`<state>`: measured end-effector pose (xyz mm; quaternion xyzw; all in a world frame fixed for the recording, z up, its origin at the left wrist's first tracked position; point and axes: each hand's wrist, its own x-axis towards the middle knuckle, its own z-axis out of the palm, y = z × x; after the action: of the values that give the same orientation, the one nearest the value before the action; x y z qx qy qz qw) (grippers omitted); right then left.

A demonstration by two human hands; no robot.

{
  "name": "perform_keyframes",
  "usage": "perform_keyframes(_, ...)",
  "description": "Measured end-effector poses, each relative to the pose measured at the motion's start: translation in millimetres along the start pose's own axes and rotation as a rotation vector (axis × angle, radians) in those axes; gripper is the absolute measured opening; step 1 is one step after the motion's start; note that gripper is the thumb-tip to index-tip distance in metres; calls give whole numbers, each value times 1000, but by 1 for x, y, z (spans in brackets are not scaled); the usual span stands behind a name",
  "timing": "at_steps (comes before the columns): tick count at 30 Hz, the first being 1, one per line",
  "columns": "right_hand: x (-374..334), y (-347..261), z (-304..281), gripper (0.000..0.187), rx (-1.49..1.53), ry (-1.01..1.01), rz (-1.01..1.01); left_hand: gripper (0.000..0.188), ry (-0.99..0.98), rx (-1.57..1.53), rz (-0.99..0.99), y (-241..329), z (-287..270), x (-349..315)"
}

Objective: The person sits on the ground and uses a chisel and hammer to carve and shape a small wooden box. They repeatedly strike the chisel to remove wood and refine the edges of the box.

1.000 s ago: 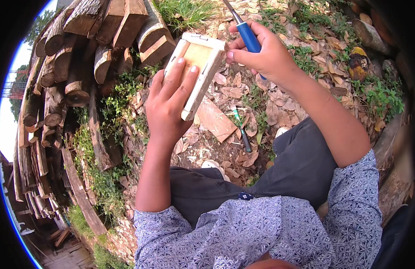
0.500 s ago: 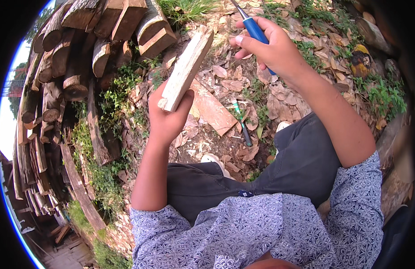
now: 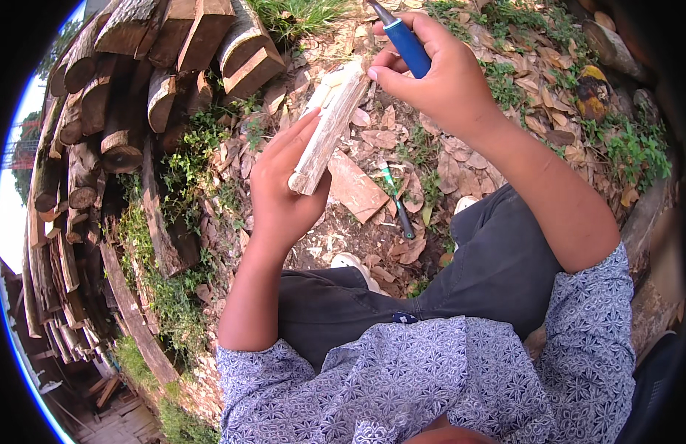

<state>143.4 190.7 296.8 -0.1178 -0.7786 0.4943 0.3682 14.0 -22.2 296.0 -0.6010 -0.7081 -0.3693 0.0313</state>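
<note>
A pale, split stick of wood (image 3: 329, 133) lies tilted in my left hand (image 3: 287, 181), whose fingers and thumb close round its near part. Its far end points up and away, with a roughly cut pale face on top. My right hand (image 3: 439, 81) is wrapped round the blue handle of a tool (image 3: 408, 49) with a narrow metal blade. That blade points away and partly leaves the top of the view. The right thumb tip is at the far end of the stick and seems to touch it.
On the leaf-covered ground lie a flat board (image 3: 357, 189) and a slim green-and-black tool (image 3: 397, 200). Stacked logs (image 3: 121, 140) rise at the left, with green plants beside them. A yellow-and-dark object (image 3: 593, 92) rests at the far right.
The stick has turned in my left hand and shifted slightly right and nearer. My right hand has come left to the stick's far end, still gripping the blue-handled tool.
</note>
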Motion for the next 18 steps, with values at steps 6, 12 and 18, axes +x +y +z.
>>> perform_keyframes(6,-2,-11,1,38,-238,37,35,44,-29,-5,-67,17,-1,1)
perform_keyframes(12,2,9,1,35,-217,38,17,57,-36,-34,-67,11,1,-4)
perform_keyframes(18,33,18,-35,33,-332,186,256,50,-6,-20,-71,7,-9,-8)
